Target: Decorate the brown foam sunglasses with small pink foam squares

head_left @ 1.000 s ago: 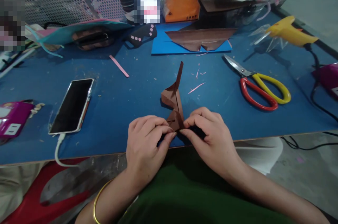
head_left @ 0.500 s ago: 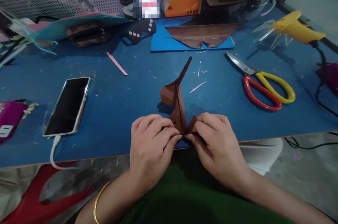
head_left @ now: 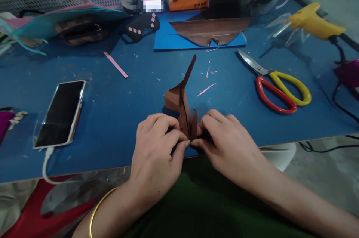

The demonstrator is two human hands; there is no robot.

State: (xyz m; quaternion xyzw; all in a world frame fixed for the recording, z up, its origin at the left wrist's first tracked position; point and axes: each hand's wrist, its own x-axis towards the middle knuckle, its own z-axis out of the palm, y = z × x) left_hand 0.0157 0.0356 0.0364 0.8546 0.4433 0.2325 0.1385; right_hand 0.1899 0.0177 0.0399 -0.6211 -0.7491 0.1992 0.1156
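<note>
pinching the near end of a folded piece of brown paper (head_left: 183, 109), the left hand (head_left: 159, 144) and the right hand (head_left: 227, 141) sit close together at the near edge of the blue surface (head_left: 120, 103), the thumb tips almost meeting. the fingers of the left hand are closed on the lower left side of the paper, and those of the right hand grip at the base of a short upright flap; some fingertips are hidden, so which layers they hold cannot be told.

the paper is plain brown and sharply creased. its far end narrows to a darker, thin strip that slants up to the right. below that, an angular, boxy fold juts to the left above a shadow on the surface. a dark seam runs down the middle toward the thumbs.

beyond the hands lie thin pink scraps (head_left: 206, 89), and farther right scissors (head_left: 262, 70) with one red and one yellow handle. a pink strip (head_left: 116, 65) lies to the left of the paper, and a phone (head_left: 61, 113) with a white cable (head_left: 46, 160) plugged in lies farther left. at the back, a wide brown cutout (head_left: 209, 30) rests on a blue sheet (head_left: 164, 40).
</note>
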